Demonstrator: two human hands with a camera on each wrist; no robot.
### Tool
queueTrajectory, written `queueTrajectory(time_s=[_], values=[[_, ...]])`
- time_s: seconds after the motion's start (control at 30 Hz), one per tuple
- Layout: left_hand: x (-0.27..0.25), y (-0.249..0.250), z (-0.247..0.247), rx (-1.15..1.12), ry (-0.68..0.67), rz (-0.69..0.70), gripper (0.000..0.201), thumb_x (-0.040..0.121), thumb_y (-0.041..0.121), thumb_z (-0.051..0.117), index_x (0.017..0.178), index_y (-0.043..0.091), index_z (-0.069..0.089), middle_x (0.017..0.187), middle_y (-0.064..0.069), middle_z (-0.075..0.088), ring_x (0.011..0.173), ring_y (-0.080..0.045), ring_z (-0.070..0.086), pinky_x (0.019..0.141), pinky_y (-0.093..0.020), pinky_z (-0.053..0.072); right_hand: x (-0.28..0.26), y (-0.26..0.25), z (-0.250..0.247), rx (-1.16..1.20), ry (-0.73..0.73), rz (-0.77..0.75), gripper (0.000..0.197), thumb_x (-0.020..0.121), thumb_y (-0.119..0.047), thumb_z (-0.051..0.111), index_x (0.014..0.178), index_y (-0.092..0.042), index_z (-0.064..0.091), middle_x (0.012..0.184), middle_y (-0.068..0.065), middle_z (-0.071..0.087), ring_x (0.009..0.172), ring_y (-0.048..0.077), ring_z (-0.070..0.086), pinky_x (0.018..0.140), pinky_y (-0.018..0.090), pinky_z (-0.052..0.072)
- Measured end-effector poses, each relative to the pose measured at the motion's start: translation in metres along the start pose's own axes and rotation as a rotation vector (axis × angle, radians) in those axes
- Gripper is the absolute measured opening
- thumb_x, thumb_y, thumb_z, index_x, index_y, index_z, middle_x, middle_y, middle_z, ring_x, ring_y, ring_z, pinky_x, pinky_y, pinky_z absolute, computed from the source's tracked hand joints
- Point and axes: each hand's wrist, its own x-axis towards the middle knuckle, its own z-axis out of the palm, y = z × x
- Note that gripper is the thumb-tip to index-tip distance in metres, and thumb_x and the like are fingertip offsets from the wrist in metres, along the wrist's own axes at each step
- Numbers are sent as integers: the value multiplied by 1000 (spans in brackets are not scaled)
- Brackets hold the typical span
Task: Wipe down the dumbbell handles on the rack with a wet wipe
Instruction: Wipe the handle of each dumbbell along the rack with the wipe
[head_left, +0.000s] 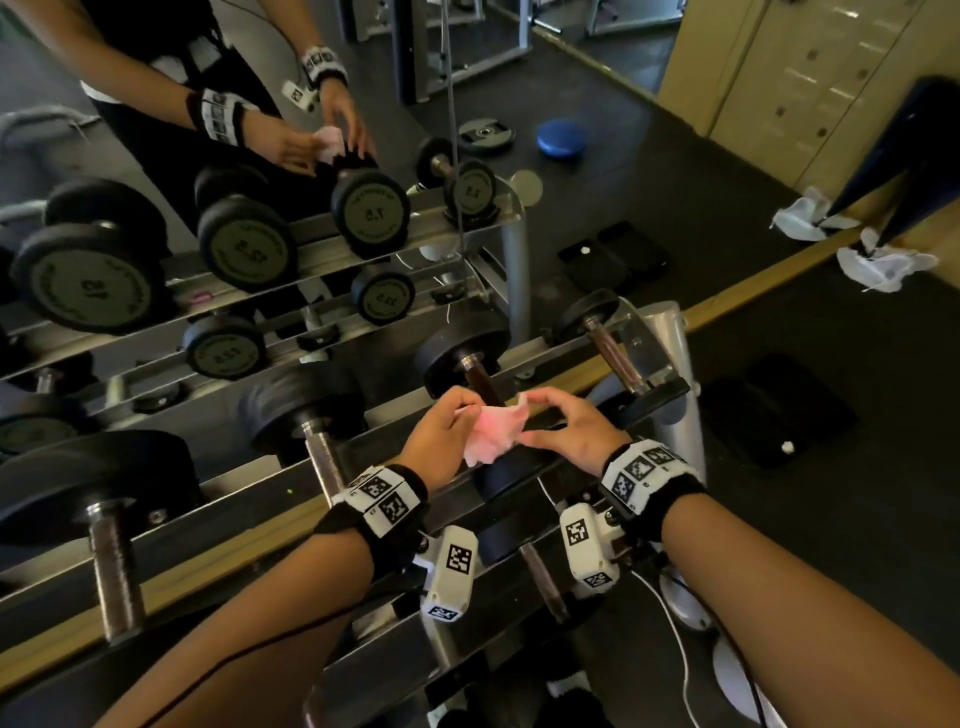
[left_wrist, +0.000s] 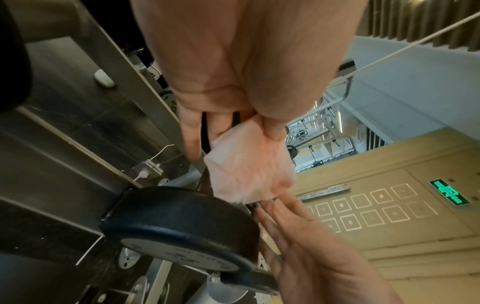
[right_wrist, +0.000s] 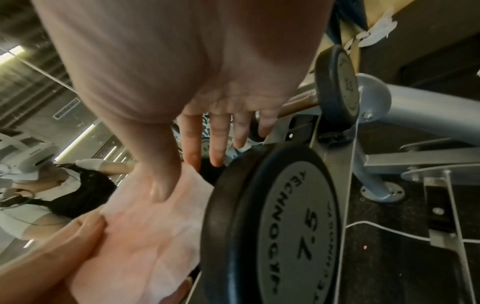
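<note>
The wet wipe (head_left: 492, 432) is a thin, pale pink, crumpled sheet held in the air between both hands, just above the dark handle (head_left: 483, 387) of the 7.5 dumbbell (right_wrist: 280, 222) on the top tier of the rack (head_left: 613, 343). Whether the wipe touches the handle cannot be determined.

The left hand (head_left: 441, 426) pinches the left edge of the wipe between thumb and curled fingers; in the left wrist view the thumb (left_wrist: 270, 125) presses the sheet against the fingers. The right hand (head_left: 566, 423) holds the right edge: the thumb (right_wrist: 158, 185) presses down on the sheet, and the remaining fingers (right_wrist: 217, 142) extend nearly straight past it toward the dumbbell's black end plate.

Each wrist carries a black band with printed square markers and a small white camera unit (head_left: 449, 571).

Adjacent dumbbells lie in the same tier: a smaller one (head_left: 613, 353) to the right, larger ones (head_left: 311, 410) to the left. A mirror (head_left: 260, 156) directly behind the rack reflects the dumbbells, both hands and the wipe. On the dark floor beyond lie a weight plate (head_left: 485, 136) and a blue disc (head_left: 562, 139). White crumpled cloths (head_left: 883, 260) lie to the right.
</note>
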Motion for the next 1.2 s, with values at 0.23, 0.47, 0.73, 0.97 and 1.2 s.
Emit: queueTrajectory(time_s=[0.23, 0.47, 0.73, 0.97, 1.2], values=[[2, 3, 20, 3, 212, -34, 33, 100, 12, 53, 81, 37, 61, 85, 5, 61, 84, -15, 55, 86, -46, 49, 24, 1, -13, 260, -120, -35, 14, 81, -5, 76, 89, -2, 64, 102, 5, 70, 94, 15, 64, 88, 29, 49], [4, 10, 58, -264, 451, -205, 34, 94, 14, 67, 121, 24, 50, 107, -7, 65, 86, -25, 68, 78, -44, 60, 53, 16, -47, 110, -136, -66, 12, 95, -13, 56, 88, -21, 52, 84, 1, 54, 80, 17, 52, 67, 28, 42], [-22, -6, 69, -231, 541, -275, 57, 85, 13, 76, 135, 24, 49, 114, -5, 66, 105, -19, 67, 95, -36, 54, 109, 35, -54, 178, -79, 112, 31, 100, -8, 49, 129, -4, 59, 128, 22, 61, 116, 39, 60, 99, 46, 51], [-24, -27, 77, -150, 512, -293, 50, 75, 28, 87, 115, 46, 62, 108, 9, 69, 102, -6, 66, 91, -25, 54, 135, 19, -18, 314, -297, 181, 37, 102, -14, 47, 133, 4, 54, 91, 2, 67, 83, 17, 66, 83, 34, 55], [-23, -35, 78, -196, 498, -321, 28, 74, 26, 87, 96, 38, 75, 93, 4, 77, 90, -9, 72, 86, -27, 56, 129, 12, -18, 138, -530, -58, 35, 102, -10, 47, 136, -16, 56, 99, -8, 60, 79, -6, 60, 76, 11, 47]])
